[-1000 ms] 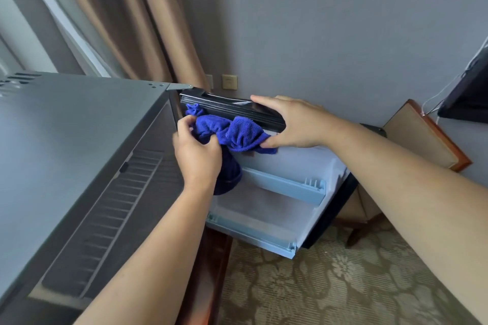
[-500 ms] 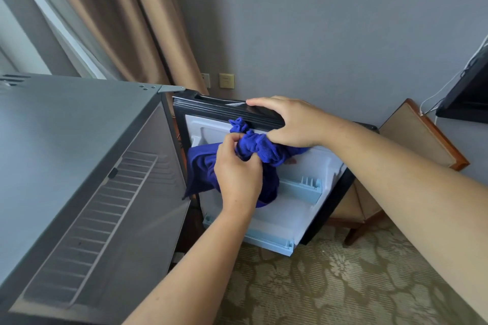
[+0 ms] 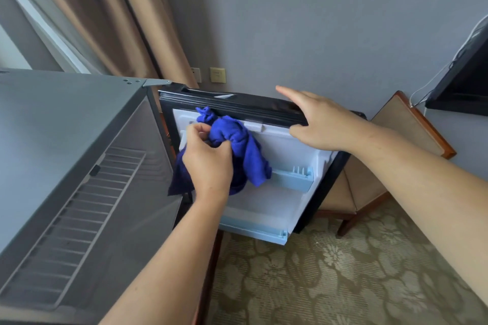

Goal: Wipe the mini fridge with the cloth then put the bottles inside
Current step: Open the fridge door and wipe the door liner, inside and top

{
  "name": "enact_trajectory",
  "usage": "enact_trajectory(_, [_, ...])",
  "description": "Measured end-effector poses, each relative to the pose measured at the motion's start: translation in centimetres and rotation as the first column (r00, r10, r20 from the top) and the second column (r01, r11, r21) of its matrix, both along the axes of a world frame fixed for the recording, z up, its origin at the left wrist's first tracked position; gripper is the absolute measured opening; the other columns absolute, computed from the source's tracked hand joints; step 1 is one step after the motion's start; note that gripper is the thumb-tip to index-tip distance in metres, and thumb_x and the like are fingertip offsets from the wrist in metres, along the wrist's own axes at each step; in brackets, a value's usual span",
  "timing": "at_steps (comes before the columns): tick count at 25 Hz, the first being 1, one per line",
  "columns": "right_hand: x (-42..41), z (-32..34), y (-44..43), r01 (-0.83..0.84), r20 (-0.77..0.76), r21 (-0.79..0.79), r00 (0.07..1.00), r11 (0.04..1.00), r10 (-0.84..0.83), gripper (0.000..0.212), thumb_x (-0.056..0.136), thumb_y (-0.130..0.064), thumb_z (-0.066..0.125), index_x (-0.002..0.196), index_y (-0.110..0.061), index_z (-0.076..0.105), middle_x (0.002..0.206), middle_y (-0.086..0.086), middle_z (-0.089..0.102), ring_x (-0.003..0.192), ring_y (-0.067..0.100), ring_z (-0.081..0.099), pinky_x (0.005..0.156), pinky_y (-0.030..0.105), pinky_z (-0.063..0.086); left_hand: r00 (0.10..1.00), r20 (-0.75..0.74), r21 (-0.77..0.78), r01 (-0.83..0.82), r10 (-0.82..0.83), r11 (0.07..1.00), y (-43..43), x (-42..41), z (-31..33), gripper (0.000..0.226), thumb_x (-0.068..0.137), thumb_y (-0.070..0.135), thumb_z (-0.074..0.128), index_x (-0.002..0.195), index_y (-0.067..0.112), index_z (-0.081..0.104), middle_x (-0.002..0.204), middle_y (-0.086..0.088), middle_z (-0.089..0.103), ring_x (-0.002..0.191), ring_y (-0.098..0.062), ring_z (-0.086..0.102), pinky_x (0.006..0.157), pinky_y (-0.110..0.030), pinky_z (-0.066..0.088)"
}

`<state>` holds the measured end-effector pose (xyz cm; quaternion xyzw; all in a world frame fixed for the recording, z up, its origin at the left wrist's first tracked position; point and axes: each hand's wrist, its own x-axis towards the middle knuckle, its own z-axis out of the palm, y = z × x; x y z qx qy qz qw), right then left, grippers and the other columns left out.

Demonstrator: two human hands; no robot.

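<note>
The grey mini fridge [image 3: 60, 140] fills the left of the view, seen from above. Its door [image 3: 277, 200] stands swung open to the right, white inner liner and pale blue shelves facing me. My left hand [image 3: 208, 163] is shut on a bunched blue cloth [image 3: 237, 140] pressed against the upper left of the door's liner, just under the black top edge. My right hand [image 3: 324, 121] rests on the door's top right corner, fingers straight over the edge and thumb under it. No bottles are in view.
A wooden chair with beige upholstery [image 3: 369, 187] stands right behind the open door. Brown curtains [image 3: 105, 21] hang at the back left, wall sockets [image 3: 217, 75] beside them. A dark screen [image 3: 467, 82] juts in at the right. Patterned carpet [image 3: 343, 272] covers the floor.
My left hand carried the cloth from the door's top left edge down onto the liner and back up under the top edge. My right hand's fingers lifted and straightened on the door's top corner.
</note>
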<state>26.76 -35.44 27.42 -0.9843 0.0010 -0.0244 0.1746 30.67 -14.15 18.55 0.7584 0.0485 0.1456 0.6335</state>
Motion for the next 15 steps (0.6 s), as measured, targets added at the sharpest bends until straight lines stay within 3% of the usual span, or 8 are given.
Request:
enact_trajectory(3, [0.3, 0.5, -0.8, 0.067, 0.007, 0.006, 0.998, 0.998, -0.067, 0.075, 0.088, -0.024, 0.051, 0.157, -0.037, 0.025, 0.155, -0.008, 0.044, 0.139, 0.020, 0.044, 0.103, 0.023, 0.032, 0.992, 0.013, 0.046, 0.124, -0.125, 0.991, -3.9, -2.1, -0.2, 0.032, 0.073, 0.005, 0.064, 0.095, 0.027, 0.058, 0.085, 0.011, 0.068, 0.073, 0.001, 0.062, 0.067, -0.008, 0.042])
enact_trajectory(8, [-0.1, 1.3, -1.3, 0.087, -0.040, 0.134, 0.996, 0.987, -0.082, 0.066, 0.092, -0.015, 0.039, 0.153, -0.039, 0.036, 0.153, -0.017, 0.046, 0.129, 0.007, 0.050, 0.103, 0.021, 0.035, 0.960, 0.053, 0.069, 0.271, -0.274, 0.960, -9.6, -5.2, -0.3, 0.036, 0.073, 0.003, 0.067, 0.096, 0.031, 0.063, 0.078, 0.018, 0.067, 0.077, 0.001, 0.064, 0.069, -0.006, 0.043])
enact_trajectory(11, [-0.3, 1.4, -1.2, 0.109, -0.052, 0.240, 0.994, 0.965, -0.099, 0.065, 0.090, -0.016, 0.038, 0.151, -0.039, 0.040, 0.151, -0.022, 0.046, 0.083, -0.020, 0.053, 0.082, 0.013, 0.035, 0.917, 0.136, 0.216, 0.341, -0.374, 0.915, -10.8, -5.7, -0.3, 0.037, 0.076, 0.006, 0.067, 0.105, 0.029, 0.068, 0.085, 0.018, 0.068, 0.080, -0.003, 0.062, 0.074, -0.016, 0.046])
enact_trajectory(12, [-0.2, 1.4, -1.1, 0.119, -0.044, 0.254, 0.993, 0.960, -0.112, 0.064, 0.090, -0.017, 0.038, 0.151, -0.038, 0.041, 0.150, -0.023, 0.047, 0.086, -0.022, 0.054, 0.081, 0.012, 0.033, 0.895, 0.157, 0.282, 0.363, -0.417, 0.888, -10.8, -5.4, -0.3, 0.039, 0.077, 0.007, 0.066, 0.109, 0.028, 0.068, 0.089, 0.015, 0.069, 0.083, -0.006, 0.062, 0.076, -0.022, 0.048])
enact_trajectory(13, [-0.1, 1.3, -1.1, 0.128, -0.029, 0.252, 0.992, 0.959, -0.124, 0.063, 0.091, -0.018, 0.039, 0.151, -0.037, 0.041, 0.150, -0.022, 0.047, 0.104, -0.016, 0.055, 0.086, 0.013, 0.032, 0.873, 0.168, 0.349, 0.382, -0.459, 0.856, -10.7, -5.1, -0.2, 0.041, 0.077, 0.008, 0.065, 0.113, 0.029, 0.068, 0.093, 0.012, 0.070, 0.086, -0.010, 0.062, 0.077, -0.027, 0.048])
enact_trajectory(15, [-0.1, 1.0, -1.2, 0.139, 0.009, 0.232, 0.989, 0.963, -0.145, 0.061, 0.092, -0.020, 0.041, 0.151, -0.036, 0.042, 0.150, -0.020, 0.048, 0.132, 0.004, 0.047, 0.094, 0.016, 0.028, 0.846, 0.186, 0.454, 0.378, -0.500, 0.807, -10.0, -4.4, -0.3, 0.044, 0.078, 0.008, 0.063, 0.116, 0.029, 0.066, 0.101, 0.007, 0.068, 0.091, -0.016, 0.059, 0.079, -0.032, 0.047])
